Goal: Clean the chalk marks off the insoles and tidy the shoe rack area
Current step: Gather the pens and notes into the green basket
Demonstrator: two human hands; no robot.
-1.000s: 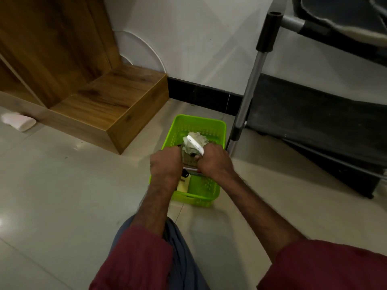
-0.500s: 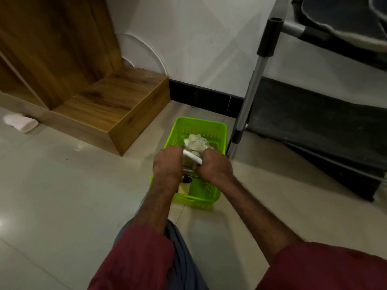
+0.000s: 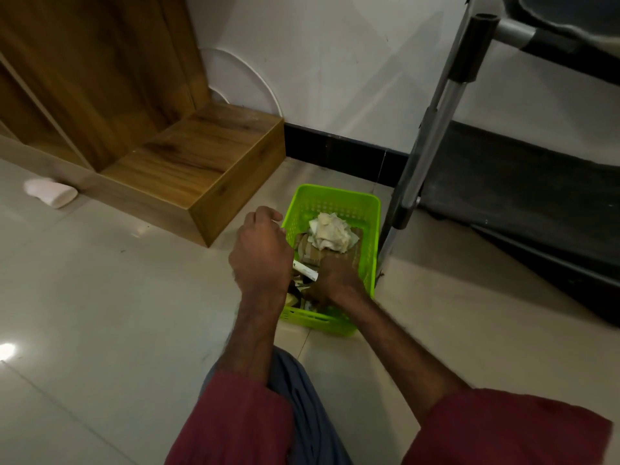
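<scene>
Two hands at work over a green basket [image 3: 336, 193] on the tiled floor [image 3: 100, 297].

- Basket: stands just beside the front post [image 3: 432, 129] of the shoe rack [image 3: 520, 182], near the dark skirting of the wall.
- Contents: crumpled white wad [image 3: 330, 233] in the far half, on top of brownish scraps. The near half holds mixed small litter, too dark to identify.
- White tube [image 3: 304, 269]: lies slanted between the two hands, its right end against the right hand.
- Left hand [image 3: 261, 253]: raised above the basket's left rim, back of hand to camera, fingers curled in. Grip: cannot tell whether anything is in it.
- Right hand [image 3: 337, 280]: down inside the basket, fingers buried among the litter. Grip hidden; cannot tell.
- Rack: lower tier dark. An item on the upper tier is cut off by the frame edge.
- Left of scene: wooden cabinet base [image 3: 201, 169]; a pale oblong object [image 3: 50, 193] on the floor beside it.
</scene>
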